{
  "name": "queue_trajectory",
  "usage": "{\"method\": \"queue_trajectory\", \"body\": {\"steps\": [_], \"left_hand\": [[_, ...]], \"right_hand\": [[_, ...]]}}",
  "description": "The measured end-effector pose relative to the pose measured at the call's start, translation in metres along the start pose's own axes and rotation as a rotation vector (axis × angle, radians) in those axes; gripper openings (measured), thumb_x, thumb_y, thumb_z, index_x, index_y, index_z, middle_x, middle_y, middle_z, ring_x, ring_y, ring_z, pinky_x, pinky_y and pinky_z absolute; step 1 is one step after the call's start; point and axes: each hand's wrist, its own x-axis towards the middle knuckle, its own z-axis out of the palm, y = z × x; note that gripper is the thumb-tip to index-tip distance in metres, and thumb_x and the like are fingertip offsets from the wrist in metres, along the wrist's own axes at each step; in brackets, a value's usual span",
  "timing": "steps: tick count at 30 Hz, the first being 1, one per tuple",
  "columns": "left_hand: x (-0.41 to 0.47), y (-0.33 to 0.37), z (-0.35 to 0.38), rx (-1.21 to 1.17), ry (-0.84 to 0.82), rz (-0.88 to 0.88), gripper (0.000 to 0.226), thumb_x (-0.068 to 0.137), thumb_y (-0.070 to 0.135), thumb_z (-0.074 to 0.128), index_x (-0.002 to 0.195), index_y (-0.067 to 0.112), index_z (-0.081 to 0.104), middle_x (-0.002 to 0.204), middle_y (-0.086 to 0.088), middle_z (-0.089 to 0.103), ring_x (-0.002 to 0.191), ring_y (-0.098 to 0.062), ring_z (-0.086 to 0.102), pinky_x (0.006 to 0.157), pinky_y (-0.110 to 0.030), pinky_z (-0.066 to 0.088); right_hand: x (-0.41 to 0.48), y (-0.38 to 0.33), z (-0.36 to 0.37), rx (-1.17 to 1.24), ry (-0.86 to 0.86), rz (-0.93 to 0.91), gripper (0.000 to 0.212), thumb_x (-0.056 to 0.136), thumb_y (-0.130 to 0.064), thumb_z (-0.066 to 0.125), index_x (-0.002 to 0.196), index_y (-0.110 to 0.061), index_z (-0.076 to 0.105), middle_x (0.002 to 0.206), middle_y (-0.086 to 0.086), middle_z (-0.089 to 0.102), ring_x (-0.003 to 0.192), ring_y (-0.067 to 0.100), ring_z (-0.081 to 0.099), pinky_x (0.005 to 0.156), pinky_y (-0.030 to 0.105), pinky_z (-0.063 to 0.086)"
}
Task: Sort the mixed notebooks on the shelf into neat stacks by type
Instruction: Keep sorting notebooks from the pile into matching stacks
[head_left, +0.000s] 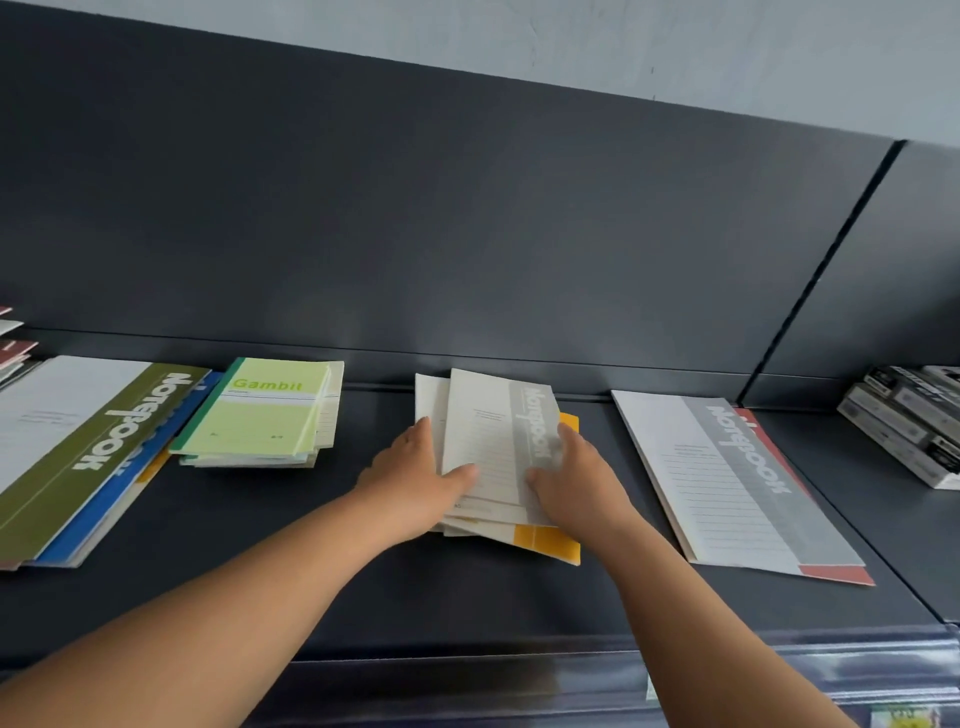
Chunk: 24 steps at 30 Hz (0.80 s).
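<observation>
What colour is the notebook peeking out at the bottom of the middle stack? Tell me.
Yellow, seen in the head view.

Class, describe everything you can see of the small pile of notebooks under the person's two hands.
The small pile of notebooks lies flat on the dark shelf, near the back panel, between a green Gambit stack and a large grey notebook. Its covers look like thin card. The top one is cream with ruled lines and a grey "Notebook" band; a yellow-orange cover pokes out beneath at the right and front. The pile is fanned, not squared. The left hand presses its left edge, the right hand its right side, both thumbs on top.
</observation>
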Motion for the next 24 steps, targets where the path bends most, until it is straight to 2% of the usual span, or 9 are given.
{"method": "queue_trajectory", "body": {"steps": [3, 6, 8, 11, 14, 18, 24], "left_hand": [[0.001, -0.01, -0.006, 0.047, 0.051, 0.053, 0.077, 0.092, 0.056, 0.044, 0.152, 0.019, 0.012, 0.158, -0.001, 0.021, 0.143, -0.024, 0.025, 0.113, -0.043, 0.029], [-0.004, -0.021, -0.014, 0.186, 0.109, 0.086, 0.082, 0.093, 0.058, 0.04, 0.153, 0.018, 0.0, 0.162, -0.005, 0.004, 0.148, -0.025, 0.005, 0.118, -0.042, 0.016], [-0.008, -0.029, -0.022, 0.278, 0.174, 0.134, 0.084, 0.093, 0.06, 0.038, 0.153, 0.019, -0.003, 0.162, -0.006, -0.002, 0.149, -0.025, -0.001, 0.12, -0.042, 0.011], [-0.015, -0.049, -0.038, 0.411, 0.264, 0.187, 0.082, 0.093, 0.062, 0.035, 0.153, 0.021, -0.004, 0.162, -0.006, -0.004, 0.148, -0.025, -0.005, 0.119, -0.041, 0.007], [-0.026, -0.074, -0.059, 0.488, 0.324, 0.2, 0.08, 0.093, 0.062, 0.034, 0.153, 0.022, -0.001, 0.162, -0.005, -0.004, 0.148, -0.025, -0.007, 0.119, -0.042, 0.004], [-0.039, -0.116, -0.093, 0.496, 0.383, 0.157, 0.079, 0.092, 0.063, 0.035, 0.153, 0.023, 0.004, 0.162, -0.004, -0.001, 0.148, -0.025, -0.004, 0.118, -0.044, 0.002], [-0.059, -0.189, -0.144, 0.5, 0.432, 0.01, 0.079, 0.092, 0.063, 0.035, 0.153, 0.022, 0.006, 0.162, -0.005, 0.004, 0.148, -0.026, 0.001, 0.118, -0.044, 0.008]], "right_hand": [[-0.003, -0.006, 0.002, -0.075, 0.048, -0.035, 0.051, 0.093, -0.028, 0.048, 0.141, -0.016, 0.035, 0.138, 0.001, 0.045, 0.127, 0.027, 0.043, 0.097, 0.038, 0.04], [-0.01, -0.02, 0.008, -0.227, 0.106, -0.123, 0.057, 0.097, -0.039, 0.045, 0.147, -0.016, 0.029, 0.152, 0.002, 0.033, 0.142, 0.027, 0.026, 0.114, 0.042, 0.027], [-0.017, -0.035, 0.014, -0.303, 0.092, -0.168, 0.062, 0.1, -0.044, 0.041, 0.152, -0.018, 0.02, 0.161, 0.003, 0.017, 0.148, 0.026, 0.012, 0.118, 0.042, 0.017], [-0.026, -0.06, 0.027, -0.383, 0.101, -0.24, 0.062, 0.101, -0.046, 0.037, 0.153, -0.02, 0.017, 0.163, 0.003, 0.007, 0.15, 0.026, 0.001, 0.12, 0.042, 0.008], [-0.034, -0.089, 0.04, -0.422, 0.113, -0.287, 0.06, 0.101, -0.046, 0.036, 0.153, -0.021, 0.019, 0.163, 0.003, 0.006, 0.15, 0.026, -0.001, 0.121, 0.045, 0.007], [-0.046, -0.135, 0.062, -0.373, 0.155, -0.4, 0.059, 0.099, -0.044, 0.043, 0.151, -0.021, 0.027, 0.162, 0.003, 0.014, 0.15, 0.024, 0.005, 0.121, 0.042, 0.009], [-0.072, -0.207, 0.11, -0.212, 0.066, -0.573, 0.056, 0.098, -0.037, 0.05, 0.148, -0.018, 0.034, 0.159, 0.004, 0.024, 0.147, 0.023, 0.018, 0.119, 0.036, 0.019]]}}
